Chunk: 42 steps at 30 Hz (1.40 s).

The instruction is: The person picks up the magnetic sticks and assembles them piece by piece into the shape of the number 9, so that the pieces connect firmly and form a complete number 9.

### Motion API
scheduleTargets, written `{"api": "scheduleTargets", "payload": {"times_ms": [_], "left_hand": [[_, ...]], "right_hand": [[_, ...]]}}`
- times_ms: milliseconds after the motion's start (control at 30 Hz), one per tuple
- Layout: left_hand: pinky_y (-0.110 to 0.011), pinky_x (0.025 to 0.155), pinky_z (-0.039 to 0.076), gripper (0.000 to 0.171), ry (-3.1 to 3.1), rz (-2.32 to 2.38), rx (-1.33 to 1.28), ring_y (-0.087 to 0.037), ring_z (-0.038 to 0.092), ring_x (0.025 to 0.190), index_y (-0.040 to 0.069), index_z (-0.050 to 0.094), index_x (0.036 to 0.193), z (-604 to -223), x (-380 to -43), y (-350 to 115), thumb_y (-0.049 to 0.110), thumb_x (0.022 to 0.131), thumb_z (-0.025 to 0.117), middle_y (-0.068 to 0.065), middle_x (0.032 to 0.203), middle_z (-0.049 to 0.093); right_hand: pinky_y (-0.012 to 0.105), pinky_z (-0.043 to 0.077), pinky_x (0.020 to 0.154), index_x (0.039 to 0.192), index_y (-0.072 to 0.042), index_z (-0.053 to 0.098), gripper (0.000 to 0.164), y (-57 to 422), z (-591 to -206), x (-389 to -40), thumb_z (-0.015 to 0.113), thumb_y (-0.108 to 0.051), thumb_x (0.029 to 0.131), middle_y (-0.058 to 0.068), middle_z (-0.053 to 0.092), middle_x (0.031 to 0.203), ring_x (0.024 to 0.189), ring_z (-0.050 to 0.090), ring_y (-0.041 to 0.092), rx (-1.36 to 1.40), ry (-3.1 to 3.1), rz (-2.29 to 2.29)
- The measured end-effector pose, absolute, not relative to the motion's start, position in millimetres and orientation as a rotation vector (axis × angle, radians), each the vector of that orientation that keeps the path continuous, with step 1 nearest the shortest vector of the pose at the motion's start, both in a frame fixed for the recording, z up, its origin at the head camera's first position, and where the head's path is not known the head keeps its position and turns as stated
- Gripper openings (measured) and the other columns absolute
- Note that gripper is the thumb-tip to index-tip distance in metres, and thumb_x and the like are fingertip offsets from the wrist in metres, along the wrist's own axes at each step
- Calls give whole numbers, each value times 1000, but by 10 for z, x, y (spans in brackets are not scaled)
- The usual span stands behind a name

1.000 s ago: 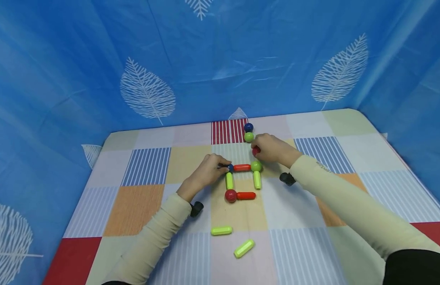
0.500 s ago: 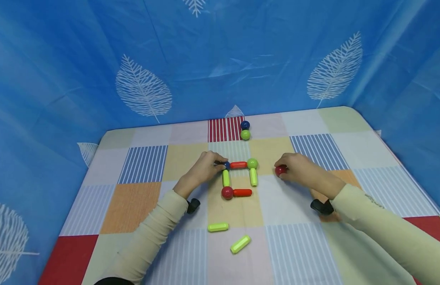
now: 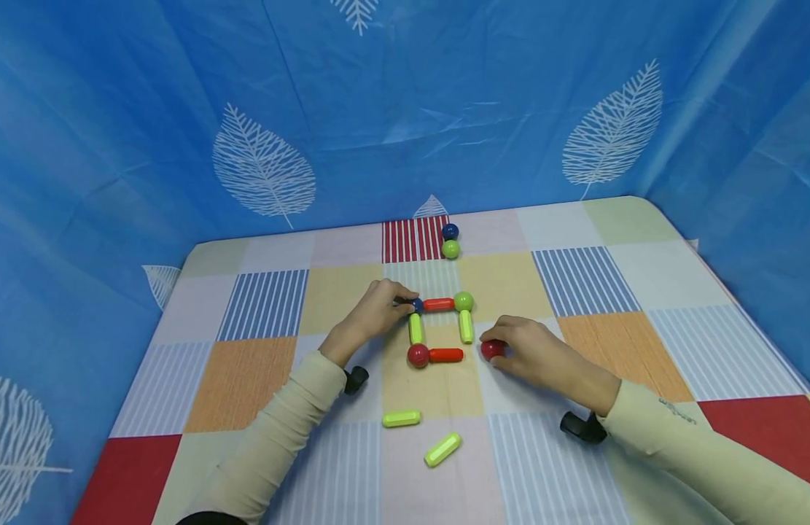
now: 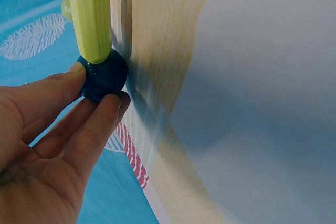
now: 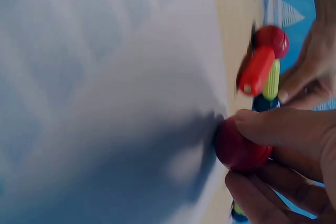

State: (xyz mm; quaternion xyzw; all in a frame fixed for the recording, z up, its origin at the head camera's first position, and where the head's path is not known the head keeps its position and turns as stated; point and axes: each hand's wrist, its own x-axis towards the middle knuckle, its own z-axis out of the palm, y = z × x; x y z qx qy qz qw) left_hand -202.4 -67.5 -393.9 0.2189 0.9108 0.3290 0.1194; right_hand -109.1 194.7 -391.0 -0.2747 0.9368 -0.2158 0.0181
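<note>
right hand (image 3: pixel 536 355) pinches a red ball (image 3: pixel 491 350) between thumb and fingers; ball sits at the fingertips, can't tell if it touches the cloth (image 3: pixel 555 481). key relation, my read: ball vs the gap at the near-right corner. near red rod (image 3: pixel 447 355) lies left of the ball, apart from it, long axis left-right, free end facing the ball and roughly in line with it. right green rod (image 3: pixel 466 328) runs from green ball (image 3: pixel 464 301) toward the near side, free end pointing at the same corner, a bit beyond and left of the ball. so from the right hand the gap is leftward and near; right hand is clearly the closer one. left hand (image 3: pixel 375 310) is at the far-left corner, thumb and fingertips pinching blue ball (image 4: pixel 105 77). blue ball sits at the meeting of far red rod (image 3: pixel 439 305) and left green rod (image 3: pixel 415 329); left green rod leads to corner ball (image 3: pixel 418 356), red, with the near red rod at its right. three corners have balls, the fourth none. loose rod (image 3: pixel 401 418) lies about left-right on the near side, second loose rod (image 3: pixel 442 450) slanted close by. spare blue ball (image 3: pixel 450 231) and spare green ball (image 3: pixel 450 249) sit together at the far side, touching or nearly.
</note>
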Motion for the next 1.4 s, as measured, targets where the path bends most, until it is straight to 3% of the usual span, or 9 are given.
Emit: {"api": "scheduleTargets", "payload": {"times_ms": [700, 900, 1000, 1133, 1233, 1400], "left_hand": [[-37, 96, 51, 29, 2648, 945, 632, -25, 63, 112, -1, 68, 122, -3949, -1995, -676, 2, 93, 66, -14, 120, 68], [-39, 94, 52, 45, 2663, 882, 700, -29, 61, 114, 3, 56, 138, -3873, -1907, -818, 7, 94, 66, -15, 135, 58], [-38, 87, 55, 42, 2702, 875, 737, -29, 63, 108, 4, 61, 133, -3782, -1780, -881, 8, 92, 70, -14, 127, 62], [-28, 76, 56, 29, 2636, 827, 884, -22, 65, 94, 3, 71, 115, -3753, -1573, -847, 10, 87, 76, -9, 104, 68], [-21, 71, 53, 29, 2568, 784, 979, -18, 62, 88, 4, 73, 112, -3809, -1459, -789, 12, 85, 78, -5, 99, 66], [-21, 67, 48, 25, 2582, 815, 998, -19, 55, 85, 4, 75, 108, -3880, -1396, -757, 11, 84, 79, -4, 94, 64]], "right_hand": [[33, 56, 78, 105, -2, 73, 30, 1686, -4031, -1006, 83, -6, 77, 0, 67, 96, 87, 63, 13, -807, 2938, -790], [33, 56, 79, 106, -2, 73, 30, 1649, -4028, -1017, 83, -6, 78, 1, 67, 97, 88, 62, 14, -834, 2927, -780], [34, 56, 79, 106, -2, 74, 30, 1650, -4025, -1020, 83, -5, 78, 1, 68, 96, 88, 63, 15, -852, 2934, -774], [36, 56, 78, 103, -2, 74, 28, 1682, -4006, -1012, 83, -4, 77, 2, 68, 94, 88, 63, 16, -845, 2966, -756], [36, 55, 77, 103, -3, 75, 27, 1701, -3987, -1012, 83, -5, 77, 1, 67, 94, 87, 63, 16, -842, 2972, -748], [37, 56, 78, 104, -2, 74, 28, 1697, -3984, -1016, 83, -6, 78, 2, 68, 95, 88, 63, 17, -832, 2967, -743]]}}
